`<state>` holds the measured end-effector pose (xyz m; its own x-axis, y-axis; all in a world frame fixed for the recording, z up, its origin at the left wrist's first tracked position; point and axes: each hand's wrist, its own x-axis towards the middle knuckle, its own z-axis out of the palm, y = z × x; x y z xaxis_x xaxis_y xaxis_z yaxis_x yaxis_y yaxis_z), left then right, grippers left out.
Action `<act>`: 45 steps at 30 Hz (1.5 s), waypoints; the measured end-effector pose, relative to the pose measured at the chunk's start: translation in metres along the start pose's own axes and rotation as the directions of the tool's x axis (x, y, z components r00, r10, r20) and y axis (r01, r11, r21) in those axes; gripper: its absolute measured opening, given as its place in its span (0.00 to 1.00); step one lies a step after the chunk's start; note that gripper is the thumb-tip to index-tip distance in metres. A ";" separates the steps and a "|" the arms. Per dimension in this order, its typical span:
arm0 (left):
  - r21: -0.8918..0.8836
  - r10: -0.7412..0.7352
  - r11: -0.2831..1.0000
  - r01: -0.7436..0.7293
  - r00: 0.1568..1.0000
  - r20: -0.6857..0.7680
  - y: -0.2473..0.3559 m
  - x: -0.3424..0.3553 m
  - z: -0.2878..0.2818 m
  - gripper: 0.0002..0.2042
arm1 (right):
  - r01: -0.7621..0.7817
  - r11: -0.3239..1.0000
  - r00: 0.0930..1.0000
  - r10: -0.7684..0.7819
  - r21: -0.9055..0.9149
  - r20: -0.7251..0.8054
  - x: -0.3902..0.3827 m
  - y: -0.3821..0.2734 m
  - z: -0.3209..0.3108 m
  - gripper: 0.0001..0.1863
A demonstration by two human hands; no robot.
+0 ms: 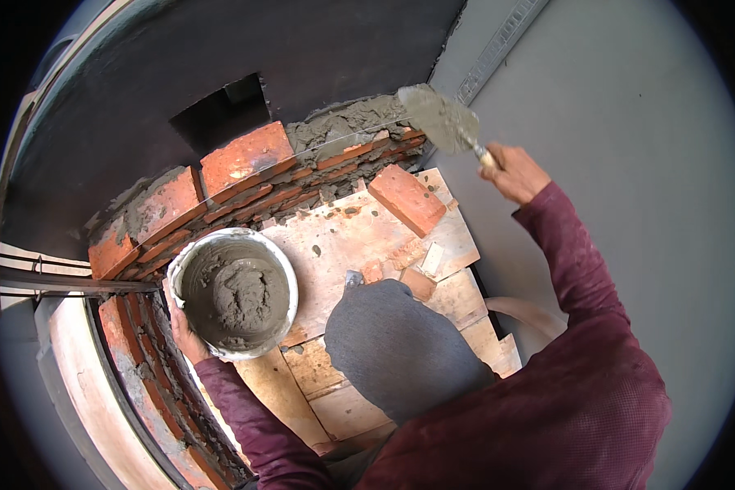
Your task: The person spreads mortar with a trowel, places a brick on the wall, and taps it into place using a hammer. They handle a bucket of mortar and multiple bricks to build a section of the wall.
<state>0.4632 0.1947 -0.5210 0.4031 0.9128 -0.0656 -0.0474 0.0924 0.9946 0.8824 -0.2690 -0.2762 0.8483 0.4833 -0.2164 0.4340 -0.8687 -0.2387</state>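
Maroon shirt (531,408) foremost; right hand (518,173) grips trowel (443,120), pointing toward ten o'clock; left hand (185,331) touches bucket (292,286) at eight, grip unclear.

No readable text

No words, numbers or signs can be read on the bucket (291,286) beside the left fingers (181,327), nor on the trowel (441,120) in the right fingers (503,159).

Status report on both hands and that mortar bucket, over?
Left fingers against mortar bucket, left side. Right fingers gripping trowel, blade raised. Loose brick on boards.
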 end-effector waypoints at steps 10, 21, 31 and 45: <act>0.080 -0.006 0.997 0.005 1.000 0.019 -0.013 -0.004 -0.008 0.25 | 0.108 0.989 0.992 -0.100 0.102 -0.074 0.077 0.023 0.190 0.22; 0.112 0.019 0.993 -0.019 1.000 0.007 -0.007 -0.004 -0.003 0.25 | -0.186 0.198 0.902 0.423 0.962 0.087 0.090 0.004 0.252 0.19; 0.182 0.098 0.978 -0.103 0.995 0.035 0.014 -0.010 0.028 0.24 | -0.230 0.162 0.972 0.086 0.960 0.219 0.028 -0.100 0.308 0.20; 0.184 0.113 0.972 -0.149 0.975 0.192 0.071 -0.022 0.103 0.18 | 0.854 0.329 0.450 -0.857 -0.404 0.253 0.025 -0.235 0.194 0.11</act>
<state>0.5449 0.1405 -0.4408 0.5634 0.8237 0.0635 0.0627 -0.1193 0.9909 0.7426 -0.0322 -0.4087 -0.0669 0.9889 -0.1323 0.9894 0.0829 0.1193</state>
